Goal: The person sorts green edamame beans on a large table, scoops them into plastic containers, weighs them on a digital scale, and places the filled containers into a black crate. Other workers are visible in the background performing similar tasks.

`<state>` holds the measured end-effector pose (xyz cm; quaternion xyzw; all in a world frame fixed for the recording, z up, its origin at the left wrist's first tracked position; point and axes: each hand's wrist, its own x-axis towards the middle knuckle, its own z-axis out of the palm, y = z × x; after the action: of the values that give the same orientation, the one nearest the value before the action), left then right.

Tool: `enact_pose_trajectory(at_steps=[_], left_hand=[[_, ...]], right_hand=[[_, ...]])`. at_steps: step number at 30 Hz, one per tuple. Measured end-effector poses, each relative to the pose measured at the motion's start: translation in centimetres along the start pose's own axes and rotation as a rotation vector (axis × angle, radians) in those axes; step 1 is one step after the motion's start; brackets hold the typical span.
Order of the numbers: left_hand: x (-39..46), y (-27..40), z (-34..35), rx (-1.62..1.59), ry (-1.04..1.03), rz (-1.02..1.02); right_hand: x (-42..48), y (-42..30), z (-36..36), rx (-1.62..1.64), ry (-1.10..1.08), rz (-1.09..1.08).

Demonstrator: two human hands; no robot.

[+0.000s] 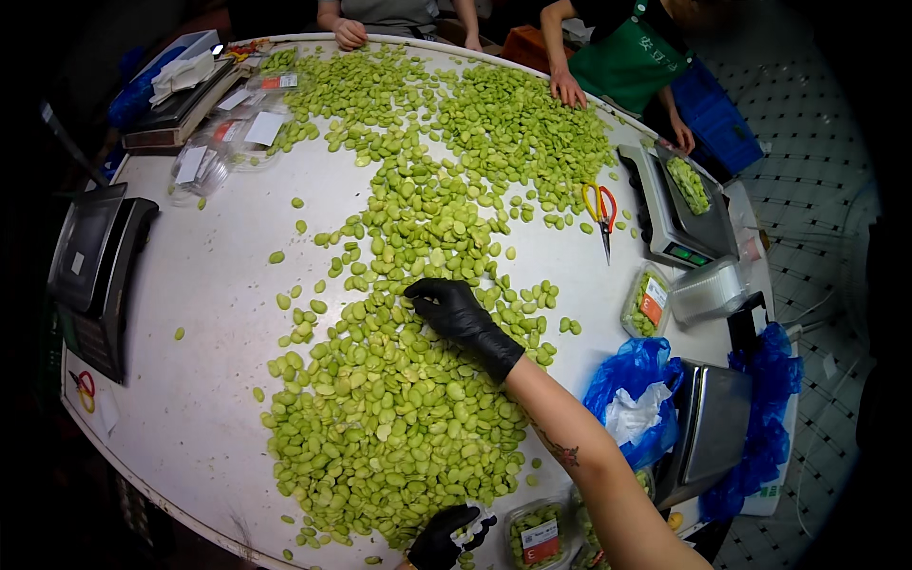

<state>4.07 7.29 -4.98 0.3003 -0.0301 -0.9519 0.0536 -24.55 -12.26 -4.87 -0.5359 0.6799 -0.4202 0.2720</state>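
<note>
Shelled green broad beans [399,427] lie in a large heap on the white table [214,285], with a band of them running to the far side. My right hand [463,320], in a black glove, reaches over the heap with bent fingers at its upper part; whether a bean is between the fingertips is hidden. Low in the picture, my left hand [445,534], also black-gloved, curls around a crumpled whitish piece [472,529] at the heap's near edge. Just right of it stands a labelled clear plastic box of beans [538,534].
Scales stand at left [92,278], far right [680,206] and near right [712,427]. Scissors [604,221], a filled box [647,303], stacked empty boxes [709,291] and a blue plastic bag [634,399] lie right. Two people's hands [568,87] rest at the far edge.
</note>
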Motion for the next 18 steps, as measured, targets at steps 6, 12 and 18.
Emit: enact_pose_trajectory(at_steps=[6,12,18], left_hand=[[-0.4,1.2,1.7,0.058,0.119,-0.037],[-0.1,0.2,-0.7,0.002,-0.082,0.063],[0.1,0.0,-0.2,-0.019,-0.015,-0.016]], right_hand=[[1.3,-2.6,1.7,-0.556,-0.181,0.17],[-0.6,-1.4,-1.2,-0.281,-0.132,0.177],[0.5,-0.8,-2.9,0.78,-0.163,0.461]])
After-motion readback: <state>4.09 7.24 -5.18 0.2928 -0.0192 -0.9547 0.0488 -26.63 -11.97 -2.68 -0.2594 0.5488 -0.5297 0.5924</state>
